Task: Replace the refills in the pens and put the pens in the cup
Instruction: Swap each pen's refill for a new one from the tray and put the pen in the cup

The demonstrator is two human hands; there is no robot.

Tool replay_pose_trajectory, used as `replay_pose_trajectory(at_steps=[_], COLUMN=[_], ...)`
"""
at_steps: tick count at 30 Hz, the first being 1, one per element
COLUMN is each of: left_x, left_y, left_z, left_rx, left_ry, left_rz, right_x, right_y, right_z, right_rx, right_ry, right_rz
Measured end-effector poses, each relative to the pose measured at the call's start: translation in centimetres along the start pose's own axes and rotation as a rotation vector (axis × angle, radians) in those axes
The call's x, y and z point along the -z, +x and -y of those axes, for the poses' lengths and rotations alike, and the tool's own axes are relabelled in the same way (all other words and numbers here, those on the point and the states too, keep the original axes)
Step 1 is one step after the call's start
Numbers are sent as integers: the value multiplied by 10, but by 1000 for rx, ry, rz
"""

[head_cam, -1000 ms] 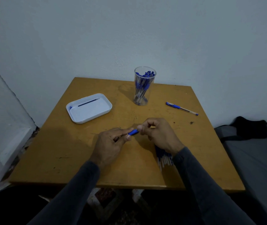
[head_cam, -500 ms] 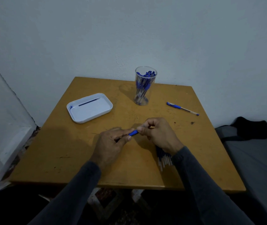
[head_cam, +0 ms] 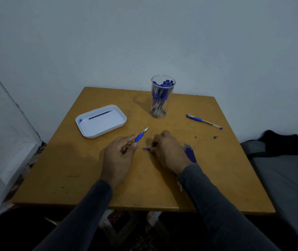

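Note:
My left hand (head_cam: 119,156) grips a blue pen (head_cam: 140,136) whose bare tip points up and to the right. To its right, my right hand (head_cam: 168,151) pinches a small blue pen cap (head_cam: 146,148) just above the wooden table (head_cam: 72,169). A bundle of blue refills (head_cam: 190,153) lies on the table, partly hidden behind my right hand. At the back stands a clear cup (head_cam: 161,98) with several blue pens in it. One more capped blue pen (head_cam: 204,121) lies to the right of the cup.
A white tray (head_cam: 115,124) at the back left holds a single dark refill (head_cam: 100,115). A white wall is behind the table and a white ledge to its left. A grey cushion with a dark bag (head_cam: 282,144) sits off the table's right edge.
The hands were joined on the pen; now they are apart. My right hand has pulled the cap off and moved right, and the pen's tip shows in my left hand.

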State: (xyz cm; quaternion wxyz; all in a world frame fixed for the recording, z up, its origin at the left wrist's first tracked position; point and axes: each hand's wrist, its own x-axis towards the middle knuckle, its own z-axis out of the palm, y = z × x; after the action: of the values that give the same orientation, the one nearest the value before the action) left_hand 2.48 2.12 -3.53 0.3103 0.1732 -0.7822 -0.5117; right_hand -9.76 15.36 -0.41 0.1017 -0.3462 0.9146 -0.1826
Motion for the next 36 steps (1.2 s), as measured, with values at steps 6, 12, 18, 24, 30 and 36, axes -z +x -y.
replay_pose_trajectory(at_steps=[6,12,18,24,30,36], left_x=[-1,-2,-1,2,2,4], left_y=[-2,-2,-2,-2,-1,-1], left_z=[1,0,3,2,0,-1], left_rx=[38,36,13,3,-2,-6], left_ry=[-28,-42,-34,-23,-10,8], left_rz=[29,62,106,131,128,117], right_x=[11,21,14,10,8,4], right_y=[-7,-15,-17,-20,-17,-15], right_z=[-7,-13,-8,-3,0,8], right_rx=[-114,-123,-74,-103,-132,-120], right_ry=[636,1117,1114,1106,1091,1082], right_rz=[-239,-200,-157,-96,-68,-44])
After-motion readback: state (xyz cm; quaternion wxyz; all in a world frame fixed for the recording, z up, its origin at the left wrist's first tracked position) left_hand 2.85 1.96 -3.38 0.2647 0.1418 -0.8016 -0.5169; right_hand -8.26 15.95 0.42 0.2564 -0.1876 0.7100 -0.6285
